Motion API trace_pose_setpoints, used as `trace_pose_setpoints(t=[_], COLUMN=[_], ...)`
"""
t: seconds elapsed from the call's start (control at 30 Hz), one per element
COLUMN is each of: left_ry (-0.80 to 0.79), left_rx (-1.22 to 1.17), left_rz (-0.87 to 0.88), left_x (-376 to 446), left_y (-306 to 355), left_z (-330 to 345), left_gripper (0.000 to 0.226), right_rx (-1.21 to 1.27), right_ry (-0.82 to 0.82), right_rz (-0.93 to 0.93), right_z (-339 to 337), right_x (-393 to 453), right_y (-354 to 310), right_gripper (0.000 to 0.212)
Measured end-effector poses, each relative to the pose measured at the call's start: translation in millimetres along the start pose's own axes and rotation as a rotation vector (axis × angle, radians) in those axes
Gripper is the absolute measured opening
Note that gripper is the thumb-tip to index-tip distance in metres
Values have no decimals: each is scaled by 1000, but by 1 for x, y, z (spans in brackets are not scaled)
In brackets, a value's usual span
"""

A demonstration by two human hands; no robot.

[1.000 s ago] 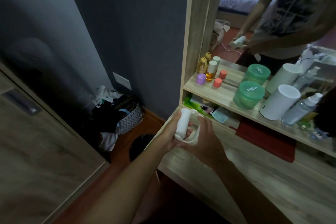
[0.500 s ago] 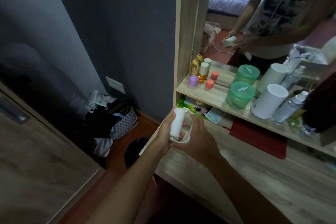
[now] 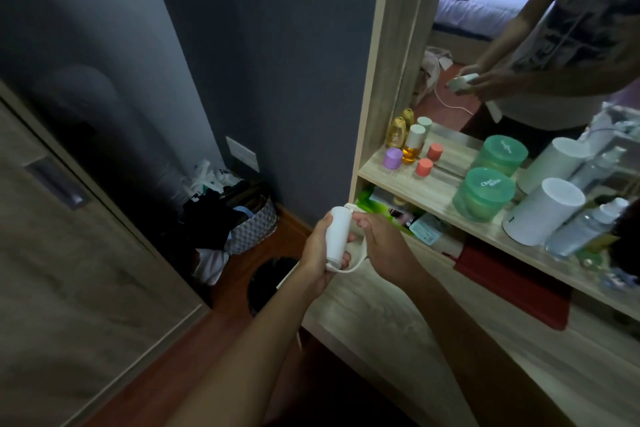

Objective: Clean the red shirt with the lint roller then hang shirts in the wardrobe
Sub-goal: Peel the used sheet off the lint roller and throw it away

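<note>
While I am watching from the head view, both hands are working on the white lint roller just over the near-left corner of the wooden dresser top.

The left hand is wrapping its fingers around the roller's body, gripping it upright; the right hand is curling its fingers near the roller's top, seemingly pinching its thin white loop, though I cannot tell exactly. I am counting on the shelf to the right two green tubs, two white cylinders and two coral caps; some may be mirror reflections.
</note>
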State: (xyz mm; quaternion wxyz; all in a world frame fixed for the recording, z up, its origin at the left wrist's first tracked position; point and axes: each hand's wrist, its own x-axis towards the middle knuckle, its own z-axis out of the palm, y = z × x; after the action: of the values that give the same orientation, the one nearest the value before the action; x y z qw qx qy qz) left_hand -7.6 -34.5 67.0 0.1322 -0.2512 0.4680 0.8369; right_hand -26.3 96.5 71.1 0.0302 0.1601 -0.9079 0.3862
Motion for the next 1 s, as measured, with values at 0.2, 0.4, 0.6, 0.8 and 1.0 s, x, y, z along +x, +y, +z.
trace_pose_setpoints(t=[0.2,0.4,0.6,0.8,1.0], left_ry=[57,19,-43,-98,-185], left_rx=[30,137,174,384,520], left_rz=[1,49,-17,27,122], left_x=[3,7,14,15,15], left_y=[1,6,7,8,16], left_z=[-8,3,11,23,29], left_gripper=[46,29,40,47,32], right_rx=[-89,-60,-270,-515,-172], right_ry=[-74,0,-90,-133,121], right_rz=[46,75,112,136,270], right_z=[7,-7,-27,-17,-38], right_x=[8,10,8,3,-6], right_y=[-2,-17,-21,5,-16], right_gripper=[35,46,27,21,11])
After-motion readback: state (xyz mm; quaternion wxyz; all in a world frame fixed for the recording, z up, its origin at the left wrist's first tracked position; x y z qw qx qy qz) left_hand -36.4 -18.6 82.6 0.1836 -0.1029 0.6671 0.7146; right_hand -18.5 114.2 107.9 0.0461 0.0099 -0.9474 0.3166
